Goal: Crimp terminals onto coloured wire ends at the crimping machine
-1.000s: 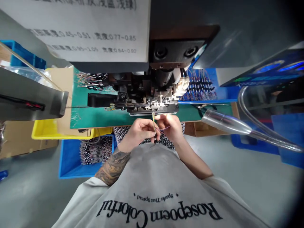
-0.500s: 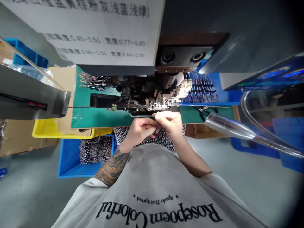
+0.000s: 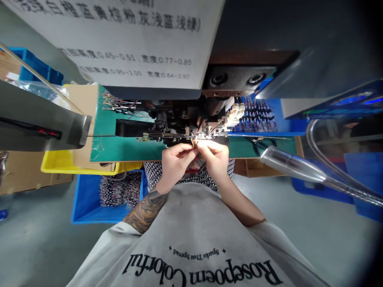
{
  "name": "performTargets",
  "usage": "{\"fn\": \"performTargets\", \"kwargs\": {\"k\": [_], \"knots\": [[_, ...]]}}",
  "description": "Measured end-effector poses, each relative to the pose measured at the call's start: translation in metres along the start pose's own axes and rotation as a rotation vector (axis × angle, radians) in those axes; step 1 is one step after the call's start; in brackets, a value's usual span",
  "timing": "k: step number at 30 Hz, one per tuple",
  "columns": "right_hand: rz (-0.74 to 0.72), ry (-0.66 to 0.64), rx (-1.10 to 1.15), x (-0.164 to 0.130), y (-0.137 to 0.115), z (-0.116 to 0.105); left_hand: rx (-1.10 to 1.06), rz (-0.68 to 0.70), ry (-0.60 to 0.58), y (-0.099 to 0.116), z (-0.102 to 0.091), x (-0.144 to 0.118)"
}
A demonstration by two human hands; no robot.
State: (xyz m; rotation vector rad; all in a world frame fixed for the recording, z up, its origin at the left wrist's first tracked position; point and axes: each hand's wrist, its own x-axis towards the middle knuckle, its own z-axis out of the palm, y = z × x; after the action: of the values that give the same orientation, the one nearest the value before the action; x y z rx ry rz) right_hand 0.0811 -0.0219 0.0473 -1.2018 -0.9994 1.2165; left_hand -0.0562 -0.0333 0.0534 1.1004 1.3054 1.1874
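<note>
Thin coloured wires (image 3: 193,141), some orange or yellow, stick up between my fingertips just in front of the machine (image 3: 185,115). My left hand (image 3: 176,160) pinches them from the left with thumb and forefinger. From the right, my right hand (image 3: 214,157) pinches the same small bunch, its fingertips touching or nearly touching the left ones. The upper wire ends point at the metal parts of the machine's front; whether they touch it I cannot tell. A terminal strip (image 3: 103,135) runs in from the left to the machine.
Wire bundles lie in a blue tray (image 3: 287,129) behind on the right and a blue bin (image 3: 86,207) at lower left. Pliers (image 3: 256,144) rest on the green bench top (image 3: 131,149). A clear nozzle (image 3: 293,161) juts in from the right; a printed sheet (image 3: 134,44) hangs above.
Both hands have come together at the machine's front. The wires now point up towards it, where before one hung between the fingers. The camera view has shifted slightly.
</note>
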Motion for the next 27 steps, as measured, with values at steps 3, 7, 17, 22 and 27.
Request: {"fn": "performTargets", "kwargs": {"k": [3,7,17,22,27], "knots": [[0.013,0.024,0.006,0.000,-0.001,0.003,-0.022,0.000,0.013,0.000,0.002,0.000],[0.051,0.075,0.003,-0.001,0.001,0.005,-0.040,0.006,0.004,0.000,0.004,0.000],[0.087,0.113,-0.049,0.001,0.001,0.007,-0.019,0.045,0.012,-0.002,0.001,-0.001],[0.070,0.079,-0.044,-0.001,0.001,0.007,-0.032,0.041,0.020,-0.010,-0.001,0.001],[0.024,0.085,-0.080,-0.004,0.003,0.004,-0.002,-0.003,0.026,-0.009,-0.001,0.000]]}}
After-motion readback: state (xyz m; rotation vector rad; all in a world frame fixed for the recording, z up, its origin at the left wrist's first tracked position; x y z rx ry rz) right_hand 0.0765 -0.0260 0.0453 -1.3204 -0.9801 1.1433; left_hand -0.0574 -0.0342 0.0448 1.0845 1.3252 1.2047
